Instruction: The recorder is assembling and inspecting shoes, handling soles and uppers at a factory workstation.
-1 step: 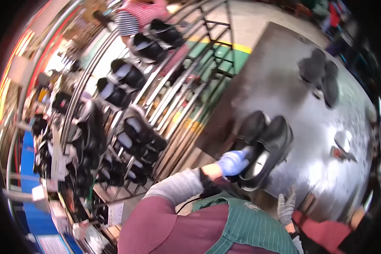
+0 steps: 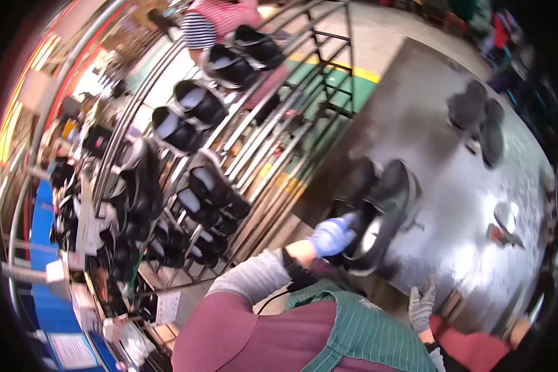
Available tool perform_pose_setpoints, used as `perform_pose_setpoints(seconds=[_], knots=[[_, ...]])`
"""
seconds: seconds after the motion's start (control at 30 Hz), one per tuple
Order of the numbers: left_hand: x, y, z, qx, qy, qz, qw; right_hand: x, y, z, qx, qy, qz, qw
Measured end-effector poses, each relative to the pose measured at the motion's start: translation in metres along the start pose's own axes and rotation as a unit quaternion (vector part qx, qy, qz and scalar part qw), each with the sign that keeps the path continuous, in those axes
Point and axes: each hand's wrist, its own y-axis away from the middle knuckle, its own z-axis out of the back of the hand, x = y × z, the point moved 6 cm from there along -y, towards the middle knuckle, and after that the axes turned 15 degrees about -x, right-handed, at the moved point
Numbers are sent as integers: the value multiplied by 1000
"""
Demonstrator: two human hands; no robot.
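My left hand (image 2: 333, 235), in a blue-violet glove, closes on the heel end of a black shoe (image 2: 357, 183) above the table's near left edge. A second black shoe (image 2: 390, 192) with a pale insole lies alongside it on the right; whether the same hand holds this one too is hidden. My right hand (image 2: 422, 305), in a grey glove, is at the table's near edge with fingers spread and nothing in them. Farther off on the metal table (image 2: 428, 130), another pair of dark shoes (image 2: 477, 115) shows its ribbed soles.
Left of the table stands a metal rack (image 2: 254, 161) holding several black shoes (image 2: 195, 102). A small tool with a reddish part (image 2: 497, 234) sits on the table's right side. Near the right hand is a brown block (image 2: 451, 305). Someone in striped clothing (image 2: 214, 28) is behind the rack.
The two near shoes and my left hand have shifted slightly left relative to the table. My right hand stays spread near the edge. The whole view has moved a little.
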Motion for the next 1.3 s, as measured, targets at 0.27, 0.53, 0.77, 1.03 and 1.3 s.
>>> perform_pose_setpoints(seconds=[0.27,0.53,0.77,1.03,1.3], knots=[[194,-31,221,-283,-166,326,887,52,-69,-47,38,31,86,995],[239,-122,277,-240,-227,330,884,73,-92,-58,-30,63,32,997],[58,-260,92,-200,-73,-117,970,88,-132,-56,-105,59,-68,990],[-187,-443,-149,175,369,51,911,88,-355,44,-289,-68,-186,937],[-165,-445,-212,237,484,202,818,59,-435,-6,-199,-472,-241,825]])
